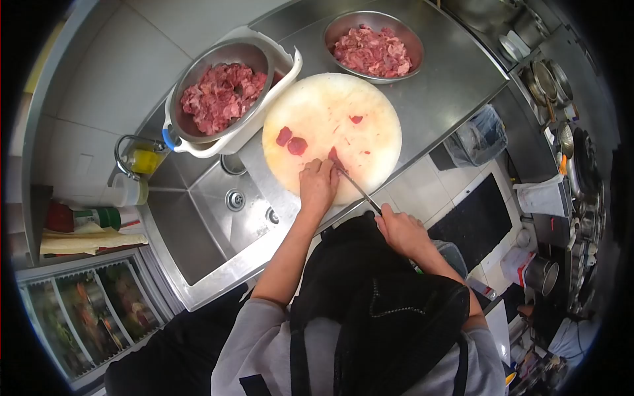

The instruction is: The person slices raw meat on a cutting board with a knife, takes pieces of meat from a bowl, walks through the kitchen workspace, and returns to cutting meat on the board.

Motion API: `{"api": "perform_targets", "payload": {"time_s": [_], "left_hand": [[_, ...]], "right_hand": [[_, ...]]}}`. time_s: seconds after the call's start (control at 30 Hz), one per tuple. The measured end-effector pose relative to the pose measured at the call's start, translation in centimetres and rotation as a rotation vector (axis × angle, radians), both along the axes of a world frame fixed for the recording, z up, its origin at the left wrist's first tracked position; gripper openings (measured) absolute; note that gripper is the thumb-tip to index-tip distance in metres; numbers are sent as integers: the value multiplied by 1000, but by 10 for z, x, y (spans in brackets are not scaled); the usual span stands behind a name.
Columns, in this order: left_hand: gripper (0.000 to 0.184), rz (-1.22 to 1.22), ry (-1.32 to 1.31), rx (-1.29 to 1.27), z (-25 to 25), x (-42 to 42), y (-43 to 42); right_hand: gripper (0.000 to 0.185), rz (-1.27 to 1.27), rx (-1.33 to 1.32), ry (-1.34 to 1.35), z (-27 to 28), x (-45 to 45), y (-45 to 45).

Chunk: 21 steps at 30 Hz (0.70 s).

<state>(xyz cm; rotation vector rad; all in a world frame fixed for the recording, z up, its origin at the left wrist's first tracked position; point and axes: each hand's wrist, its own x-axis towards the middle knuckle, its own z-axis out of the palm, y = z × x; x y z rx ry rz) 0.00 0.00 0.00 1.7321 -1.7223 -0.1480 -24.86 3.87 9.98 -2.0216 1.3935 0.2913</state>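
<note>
My right hand [401, 231] is wrapped round the handle of a knife [360, 190], its blade reaching up onto a round cutting board [376, 148]. At the blade's tip lies a small piece of red meat [333, 154]. My left hand [318, 181] presses on the board's near part with bent fingers, gripping the edge of that piece. Two dark red meat pieces [296, 146] rest on the board to the left. A smaller scrap of meat [356, 119] lies towards the upper right, among tiny bits.
A metal bowl of cut meat [264, 56] sits in a white tub [288, 72] over the sink [198, 218]. Another metal bowl [413, 49] with meat stands behind the board on the steel counter [456, 79]. A lined bin [485, 135] is at the right.
</note>
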Motion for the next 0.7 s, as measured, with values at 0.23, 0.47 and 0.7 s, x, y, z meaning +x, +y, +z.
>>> {"api": "perform_targets", "payload": {"time_s": [0.23,0.47,0.7], "left_hand": [[15,13,-23,56,-8,1,-4],[12,51,-59,41,-7,4,0],[7,62,-50,-38,-8,2,3]], "right_hand": [[24,14,-110,5,1,20,-10],[19,64,-133,93,-1,23,-14],[19,102,-175,153,13,8,-17]]}}
